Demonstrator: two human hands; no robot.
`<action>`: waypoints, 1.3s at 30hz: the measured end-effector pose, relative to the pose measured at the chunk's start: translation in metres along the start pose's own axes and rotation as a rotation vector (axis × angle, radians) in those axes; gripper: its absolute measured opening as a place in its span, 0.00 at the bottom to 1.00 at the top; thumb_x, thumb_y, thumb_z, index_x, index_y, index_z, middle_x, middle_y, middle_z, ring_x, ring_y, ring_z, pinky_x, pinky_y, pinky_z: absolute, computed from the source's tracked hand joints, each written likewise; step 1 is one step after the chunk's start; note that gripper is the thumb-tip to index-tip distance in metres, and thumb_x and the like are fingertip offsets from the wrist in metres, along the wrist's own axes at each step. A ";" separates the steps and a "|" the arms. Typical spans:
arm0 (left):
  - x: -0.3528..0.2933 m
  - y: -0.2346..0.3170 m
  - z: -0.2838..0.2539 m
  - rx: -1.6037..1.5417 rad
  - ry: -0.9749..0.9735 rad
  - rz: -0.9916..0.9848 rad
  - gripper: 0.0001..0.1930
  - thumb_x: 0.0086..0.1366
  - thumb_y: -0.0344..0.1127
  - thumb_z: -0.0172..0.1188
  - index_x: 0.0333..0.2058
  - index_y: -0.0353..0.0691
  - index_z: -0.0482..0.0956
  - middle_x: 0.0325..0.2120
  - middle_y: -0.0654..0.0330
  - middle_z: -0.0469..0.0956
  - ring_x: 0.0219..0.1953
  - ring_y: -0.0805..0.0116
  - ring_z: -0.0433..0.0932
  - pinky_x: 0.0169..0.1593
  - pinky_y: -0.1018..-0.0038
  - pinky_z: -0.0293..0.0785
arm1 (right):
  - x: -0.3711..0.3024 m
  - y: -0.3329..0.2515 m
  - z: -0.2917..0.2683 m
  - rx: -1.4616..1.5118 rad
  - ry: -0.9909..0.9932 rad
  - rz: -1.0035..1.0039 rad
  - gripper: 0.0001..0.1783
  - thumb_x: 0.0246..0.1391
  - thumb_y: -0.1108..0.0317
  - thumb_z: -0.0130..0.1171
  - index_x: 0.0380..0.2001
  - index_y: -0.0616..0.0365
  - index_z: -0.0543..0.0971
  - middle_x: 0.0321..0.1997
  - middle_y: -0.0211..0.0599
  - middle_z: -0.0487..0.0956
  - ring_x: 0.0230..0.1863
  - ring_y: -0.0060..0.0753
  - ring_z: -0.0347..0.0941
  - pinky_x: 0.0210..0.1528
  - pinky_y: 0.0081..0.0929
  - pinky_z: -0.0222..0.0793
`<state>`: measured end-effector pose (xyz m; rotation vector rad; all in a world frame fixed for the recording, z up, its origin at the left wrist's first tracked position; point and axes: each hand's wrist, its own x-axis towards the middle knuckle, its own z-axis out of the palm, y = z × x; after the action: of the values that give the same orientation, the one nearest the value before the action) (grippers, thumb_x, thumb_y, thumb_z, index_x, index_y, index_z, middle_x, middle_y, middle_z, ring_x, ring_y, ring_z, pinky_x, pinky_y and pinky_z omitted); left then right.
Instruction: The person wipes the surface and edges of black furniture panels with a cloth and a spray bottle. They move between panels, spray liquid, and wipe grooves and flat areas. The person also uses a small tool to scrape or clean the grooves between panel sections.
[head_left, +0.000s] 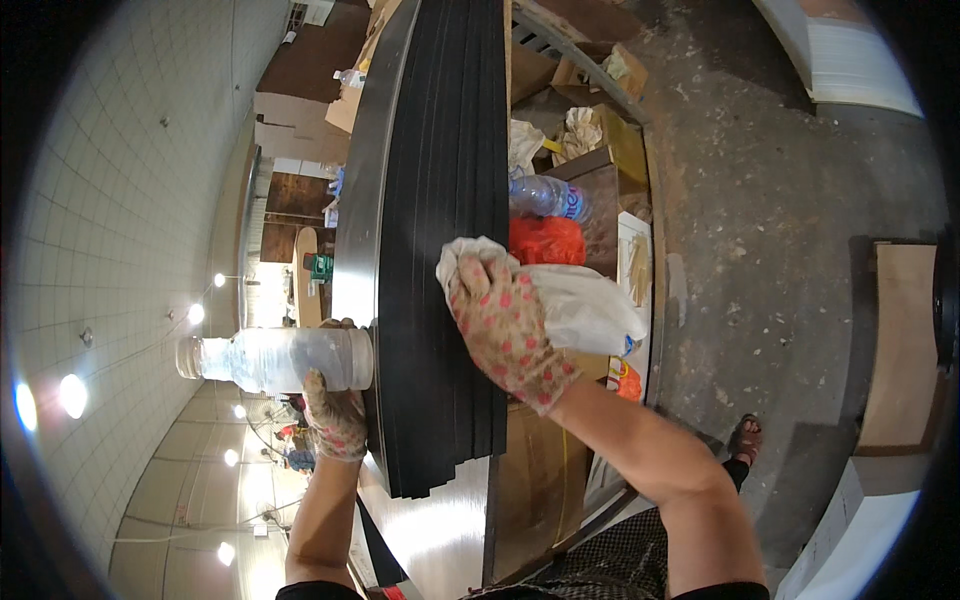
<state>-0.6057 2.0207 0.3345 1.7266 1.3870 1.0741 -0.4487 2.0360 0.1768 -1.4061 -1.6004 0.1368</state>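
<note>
My left hand [335, 420], in a beige work glove with pink dots, grips a translucent plastic bottle [285, 360] near its base. The bottle's base is at the edge of a shiny dark top surface [358, 215]. My right hand [510, 325], in a matching glove, is closed on a bunched white cloth [470, 255]. It presses the cloth against the layered edges of a thick stack of black sheets [440, 200]. White material [590, 305] spreads beyond that hand; whether it belongs to the cloth I cannot tell.
Beside the stack, shelf space holds a clear water bottle [545, 197], a red plastic bag [548, 242], crumpled paper [580, 132] and a cardboard box [540, 465]. Concrete floor [760, 250] lies at the right, with a flat brown board [905, 345]. Lamps [72, 395] shine at the left.
</note>
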 end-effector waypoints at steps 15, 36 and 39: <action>0.000 -0.005 -0.003 -0.013 0.031 0.013 0.36 0.62 0.59 0.58 0.62 0.43 0.63 0.56 0.54 0.69 0.61 0.58 0.68 0.65 0.61 0.67 | 0.000 0.008 -0.008 0.050 0.105 -0.133 0.20 0.54 0.65 0.54 0.50 0.56 0.76 0.51 0.37 0.71 0.50 0.41 0.69 0.43 0.37 0.69; -0.001 -0.003 -0.001 0.062 0.058 -0.010 0.42 0.62 0.65 0.56 0.64 0.41 0.60 0.57 0.54 0.68 0.62 0.58 0.67 0.66 0.60 0.63 | 0.137 0.094 0.084 0.591 0.477 0.092 0.26 0.54 0.73 0.54 0.58 0.58 0.71 0.61 0.49 0.72 0.61 0.54 0.66 0.63 0.55 0.61; -0.002 -0.005 -0.003 0.013 0.062 -0.019 0.42 0.60 0.63 0.60 0.65 0.44 0.59 0.57 0.55 0.68 0.61 0.57 0.67 0.67 0.59 0.62 | 0.095 0.057 0.079 0.716 0.755 -0.103 0.25 0.55 0.73 0.52 0.58 0.58 0.72 0.63 0.47 0.72 0.63 0.53 0.67 0.69 0.50 0.56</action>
<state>-0.6104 2.0202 0.3306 1.6994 1.4482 1.1188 -0.4511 2.1695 0.1532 -0.6790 -0.8502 0.0865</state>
